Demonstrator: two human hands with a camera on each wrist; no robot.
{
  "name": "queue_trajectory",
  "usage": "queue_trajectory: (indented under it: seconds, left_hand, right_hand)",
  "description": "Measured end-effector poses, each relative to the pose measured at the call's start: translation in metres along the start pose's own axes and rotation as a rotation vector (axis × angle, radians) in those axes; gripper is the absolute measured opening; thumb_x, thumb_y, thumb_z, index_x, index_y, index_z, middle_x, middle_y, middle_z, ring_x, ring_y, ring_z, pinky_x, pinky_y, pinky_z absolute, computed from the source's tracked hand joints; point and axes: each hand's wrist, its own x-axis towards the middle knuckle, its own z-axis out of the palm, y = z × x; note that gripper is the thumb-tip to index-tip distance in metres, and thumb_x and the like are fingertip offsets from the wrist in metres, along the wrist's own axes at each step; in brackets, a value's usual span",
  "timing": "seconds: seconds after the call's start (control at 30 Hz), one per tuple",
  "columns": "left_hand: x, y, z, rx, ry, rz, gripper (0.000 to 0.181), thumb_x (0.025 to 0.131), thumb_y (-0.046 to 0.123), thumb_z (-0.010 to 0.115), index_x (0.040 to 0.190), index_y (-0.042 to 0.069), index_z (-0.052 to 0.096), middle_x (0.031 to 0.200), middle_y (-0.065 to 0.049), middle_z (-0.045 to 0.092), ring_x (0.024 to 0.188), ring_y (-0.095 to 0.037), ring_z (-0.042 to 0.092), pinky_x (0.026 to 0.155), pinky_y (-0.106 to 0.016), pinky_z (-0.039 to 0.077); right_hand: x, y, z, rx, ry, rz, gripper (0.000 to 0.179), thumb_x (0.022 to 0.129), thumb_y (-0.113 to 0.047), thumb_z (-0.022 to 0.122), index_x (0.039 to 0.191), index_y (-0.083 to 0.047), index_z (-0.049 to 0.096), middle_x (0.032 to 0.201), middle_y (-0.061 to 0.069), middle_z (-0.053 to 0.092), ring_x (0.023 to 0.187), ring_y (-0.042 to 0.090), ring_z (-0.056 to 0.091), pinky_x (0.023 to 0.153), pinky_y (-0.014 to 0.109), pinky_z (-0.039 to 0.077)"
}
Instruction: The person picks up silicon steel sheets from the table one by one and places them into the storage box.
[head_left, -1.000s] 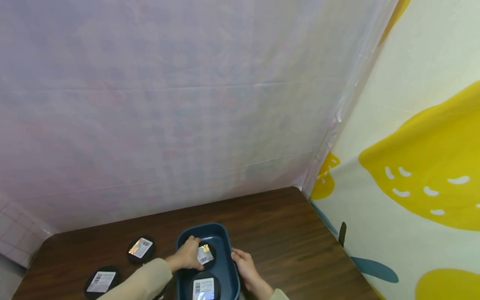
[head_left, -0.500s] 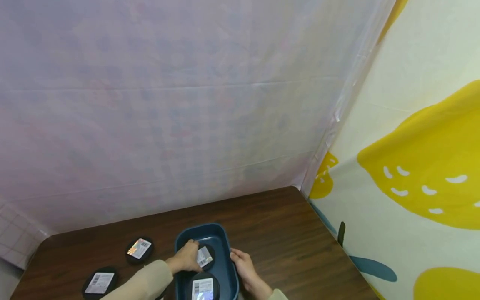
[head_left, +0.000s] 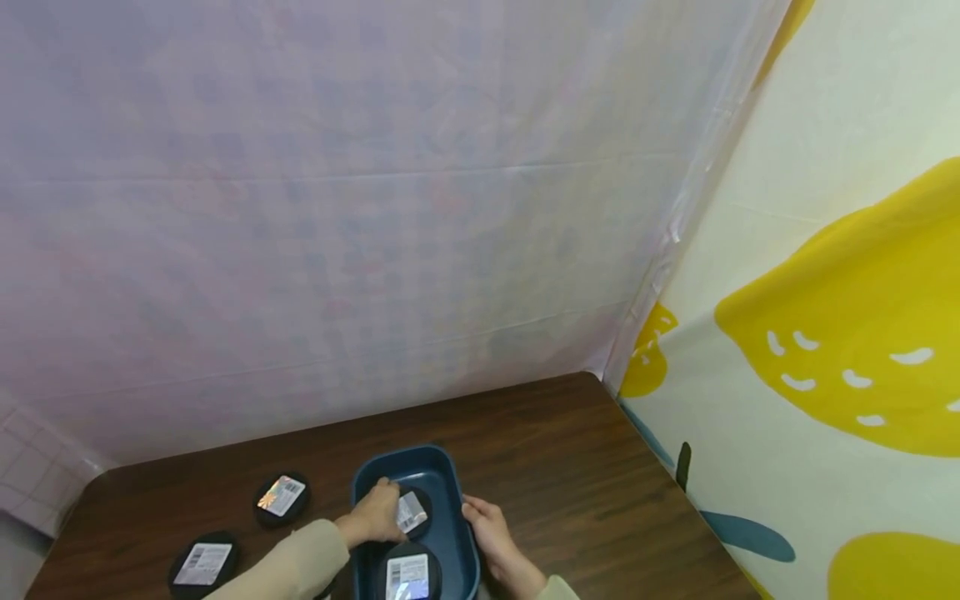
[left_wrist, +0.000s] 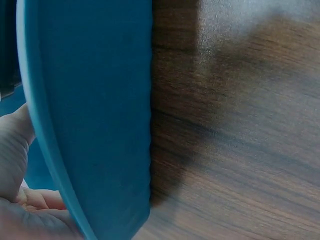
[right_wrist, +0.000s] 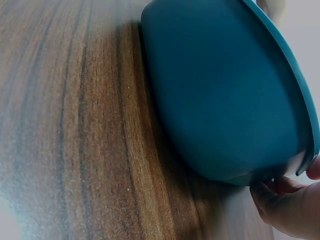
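A deep blue rectangular tray (head_left: 450,533) stands on the wooden table, with two black round containers in it, white labels facing up. My left hand (head_left: 377,512) reaches over its left side and grips the farther round container (head_left: 411,512), covering its left part. The nearer round container (head_left: 408,575) lies just in front of that hand. At the right rim, my right hand (head_left: 491,537) holds the tray, and the right wrist view shows its fingers (right_wrist: 290,205) at the tray's corner. In the left wrist view the blue tray wall (left_wrist: 95,125) hides most of the left hand.
Two more black round containers lie on the table left of the tray, one farther back (head_left: 281,498) and one nearer (head_left: 202,564). The wooden table (head_left: 570,475) ends at a pale curtain (head_left: 360,250) behind and a lemon-print cloth (head_left: 810,333) on the right.
The left hand has shifted slightly on the farther round container, whose label has turned a little and whose shiny sticker has gone from sight. The right hand stays at the tray's rim.
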Motion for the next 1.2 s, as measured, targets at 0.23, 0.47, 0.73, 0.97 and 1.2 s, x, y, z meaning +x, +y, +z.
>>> queue_trajectory:
  seconds: [0.23,0.47,0.73,0.97,1.2]
  left_hand:
    - [0.003,-0.001,-0.014,-0.033,0.061,0.088,0.064,0.045,0.016,0.091,0.092,-0.013,0.059,0.081,-0.013,0.05,0.072,-0.026,0.053,0.066,-0.043,0.05]
    - [-0.001,0.004,-0.043,-0.097,0.109,0.108,0.068,0.051,0.016,0.088,0.101,-0.017,0.058,0.089,-0.019,0.057,0.08,-0.032,0.056,0.073,-0.045,0.049]
    - [-0.013,-0.004,-0.062,-0.117,0.202,0.042,0.071,0.051,0.013,0.089,0.107,-0.018,0.056,0.098,-0.021,0.057,0.086,-0.034,0.059,0.078,-0.044,0.05]
    - [-0.027,-0.015,-0.076,-0.089,0.256,0.008,0.078,0.053,0.017,0.089,0.112,-0.019,0.053,0.099,-0.021,0.057,0.088,-0.034,0.059,0.08,-0.045,0.049]
    - [-0.04,-0.028,-0.09,-0.07,0.233,-0.075,0.079,0.06,0.019,0.087,0.117,-0.02,0.049,0.105,-0.024,0.055,0.094,-0.039,0.056,0.081,-0.048,0.048]
  right_hand:
    - [-0.007,-0.016,0.002,0.002,-0.002,-0.027,0.037,0.095,-0.007,0.045,0.121,0.02,0.048,0.112,0.032,0.058,0.098,0.039,0.06,0.083,0.043,0.05]
    - [0.004,0.0,-0.001,-0.006,-0.004,-0.013,0.04,0.095,-0.012,0.046,0.123,0.017,0.049,0.114,0.028,0.06,0.097,0.03,0.062,0.081,0.037,0.051]
    - [0.004,-0.002,-0.004,-0.015,0.004,-0.014,0.04,0.095,-0.011,0.046,0.123,0.018,0.049,0.114,0.029,0.06,0.099,0.032,0.061,0.083,0.039,0.05]
    - [0.005,-0.004,-0.01,-0.026,0.009,-0.018,0.04,0.095,-0.011,0.046,0.123,0.018,0.048,0.115,0.029,0.059,0.1,0.033,0.061,0.084,0.04,0.05]
    - [0.007,-0.003,-0.012,-0.019,0.001,-0.019,0.04,0.096,-0.011,0.045,0.123,0.018,0.048,0.114,0.029,0.059,0.099,0.031,0.061,0.083,0.038,0.05]
